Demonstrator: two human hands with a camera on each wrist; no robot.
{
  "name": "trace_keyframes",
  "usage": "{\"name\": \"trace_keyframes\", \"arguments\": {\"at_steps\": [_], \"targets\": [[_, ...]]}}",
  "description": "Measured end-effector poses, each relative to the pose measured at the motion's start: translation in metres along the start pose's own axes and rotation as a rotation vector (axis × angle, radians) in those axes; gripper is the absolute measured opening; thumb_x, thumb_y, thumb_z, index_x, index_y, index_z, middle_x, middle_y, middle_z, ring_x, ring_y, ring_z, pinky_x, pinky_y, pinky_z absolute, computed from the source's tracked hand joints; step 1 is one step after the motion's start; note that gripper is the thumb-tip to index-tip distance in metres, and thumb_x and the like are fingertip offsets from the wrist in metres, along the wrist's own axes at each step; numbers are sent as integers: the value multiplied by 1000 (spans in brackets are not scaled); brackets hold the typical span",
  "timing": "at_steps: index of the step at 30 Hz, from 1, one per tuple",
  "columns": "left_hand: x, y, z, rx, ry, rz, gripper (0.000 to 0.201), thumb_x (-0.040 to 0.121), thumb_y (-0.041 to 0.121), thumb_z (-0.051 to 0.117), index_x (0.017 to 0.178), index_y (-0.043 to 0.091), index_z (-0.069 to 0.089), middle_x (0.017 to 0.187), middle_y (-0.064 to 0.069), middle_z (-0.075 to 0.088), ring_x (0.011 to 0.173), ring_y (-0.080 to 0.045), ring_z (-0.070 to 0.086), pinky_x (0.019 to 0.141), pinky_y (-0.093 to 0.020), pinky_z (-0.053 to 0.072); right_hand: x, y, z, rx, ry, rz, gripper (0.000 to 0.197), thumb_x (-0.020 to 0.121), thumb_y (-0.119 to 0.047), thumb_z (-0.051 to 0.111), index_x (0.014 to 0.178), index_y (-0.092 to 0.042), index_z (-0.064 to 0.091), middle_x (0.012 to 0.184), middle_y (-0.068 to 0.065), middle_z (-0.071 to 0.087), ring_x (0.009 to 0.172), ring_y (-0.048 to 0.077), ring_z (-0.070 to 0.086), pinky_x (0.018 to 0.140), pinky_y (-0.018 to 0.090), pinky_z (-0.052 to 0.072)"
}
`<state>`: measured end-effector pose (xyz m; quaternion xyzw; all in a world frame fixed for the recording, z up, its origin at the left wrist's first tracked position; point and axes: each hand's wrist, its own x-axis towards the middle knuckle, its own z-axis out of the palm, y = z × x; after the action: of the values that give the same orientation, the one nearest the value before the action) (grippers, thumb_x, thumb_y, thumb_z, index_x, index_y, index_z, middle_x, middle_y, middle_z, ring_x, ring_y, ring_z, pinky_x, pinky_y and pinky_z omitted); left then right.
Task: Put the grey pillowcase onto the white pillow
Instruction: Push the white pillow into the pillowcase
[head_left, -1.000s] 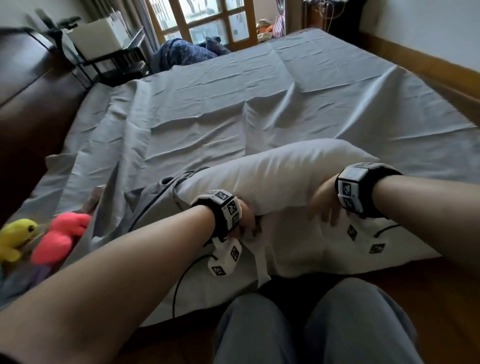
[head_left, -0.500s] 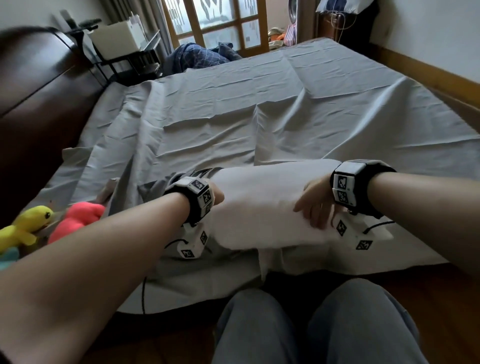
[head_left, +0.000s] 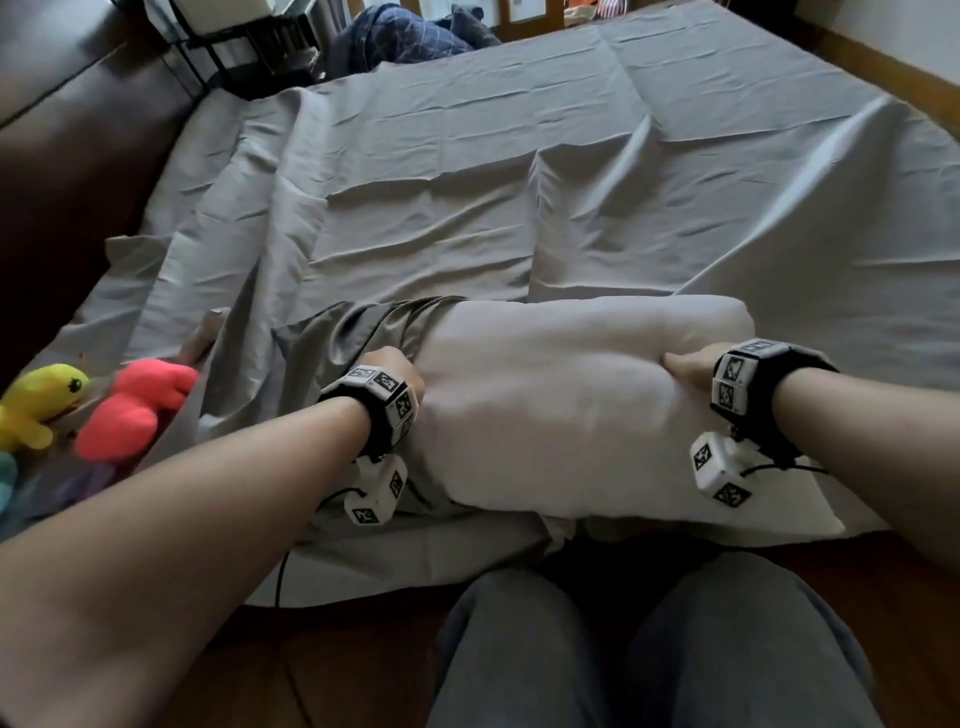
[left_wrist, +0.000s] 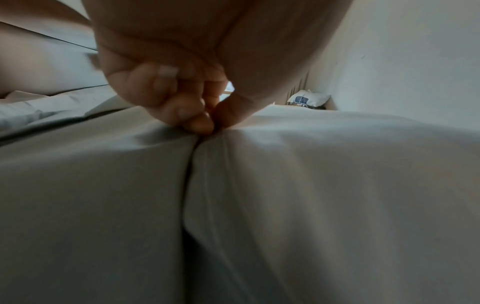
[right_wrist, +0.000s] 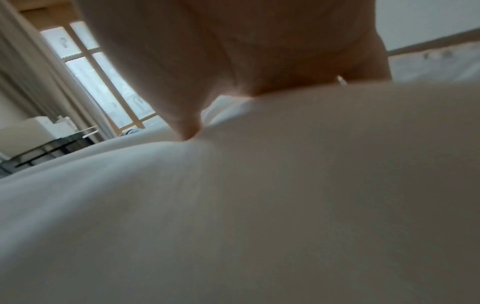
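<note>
Soft and plump, the white cotton pillow (head_left: 571, 415) lies crosswise at the near edge of the bed, its left end tucked into the mouth of the grey smooth-woven pillowcase (head_left: 358, 332), which bunches in deep gathered folds around it. The left hand (head_left: 395, 366) pinches the pillowcase hem between thumb and curled fingers (left_wrist: 192, 115), right where grey cloth meets white. The right hand (head_left: 688, 366) presses its thumb into the pillow's right end, denting the filling; its fingers are hidden behind the bulge, so how they lie cannot be told. Underneath spreads a creased grey bed sheet (head_left: 519, 182). At the left lie a yellow plush duck (head_left: 36, 402) and a pink plush toy (head_left: 132, 410), fuzzy and rounded, just beside each other.
</note>
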<state>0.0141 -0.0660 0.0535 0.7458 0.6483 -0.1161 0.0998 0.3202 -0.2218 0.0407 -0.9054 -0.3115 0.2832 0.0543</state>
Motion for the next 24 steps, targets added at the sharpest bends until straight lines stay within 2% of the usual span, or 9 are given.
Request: {"name": "trace_keyframes", "arguments": {"at_steps": [3,5,9,12,15,17,20,22,24], "targets": [[4,7,1,-124,41,58,23,82,28,57,87,8,68,88,-11,65,89,-32,62,72,-29,45,3,-2,2,-13,-11,-10,41,93,-26,52,125,-1,58,124,20,58,117,30,54,89,30,42],[1,23,0,-287,62,185,23,80,29,58,71,9,64,73,-7,62,74,-26,58,66,-25,39,10,-4,3,145,84,-7,43,91,-17,54,130,0,52,127,22,54,117,33,53,80,30,38],[-25,76,-16,-672,89,531,22,80,18,59,59,11,61,49,2,49,47,-8,40,53,-24,34,7,-14,-1,450,330,88,36,101,-22,41,128,0,49,130,21,55,120,35,52,95,34,37],[-52,116,-23,-850,-66,601,22,84,10,60,62,13,64,43,8,52,35,-2,41,42,-17,34,-4,-19,-3,441,337,29,35,101,-25,43,127,-2,49,128,24,56,118,38,52,96,35,37],[-66,131,-5,-733,-171,610,16,83,8,59,71,5,67,48,1,53,30,-2,40,37,-14,31,-11,-13,0,396,282,7,37,100,-29,42,125,-3,49,128,24,55,119,39,51,94,35,37],[-65,127,2,-614,-169,564,17,84,14,59,75,6,70,49,3,53,31,-2,41,42,-16,33,-13,-10,-2,372,245,8,43,98,-35,43,129,-4,47,131,24,53,121,39,50,97,37,37],[-59,110,-3,-424,-144,451,31,82,34,63,59,14,65,47,7,51,45,-11,49,51,-19,36,-13,-3,-6,367,190,78,64,91,-42,49,136,2,41,135,24,51,124,38,50,102,38,37],[-62,94,-9,-344,-302,374,42,72,52,70,53,15,62,44,2,57,41,-17,52,46,-18,42,-15,-1,-10,352,189,145,70,89,-41,50,136,8,36,136,25,49,125,37,49,103,37,36],[-70,79,-12,-115,-492,329,60,58,68,74,60,8,69,55,-8,68,47,-24,62,55,-30,58,-21,-3,-12,321,182,172,70,89,-37,50,138,9,30,139,26,44,129,37,44,105,36,32]]}}
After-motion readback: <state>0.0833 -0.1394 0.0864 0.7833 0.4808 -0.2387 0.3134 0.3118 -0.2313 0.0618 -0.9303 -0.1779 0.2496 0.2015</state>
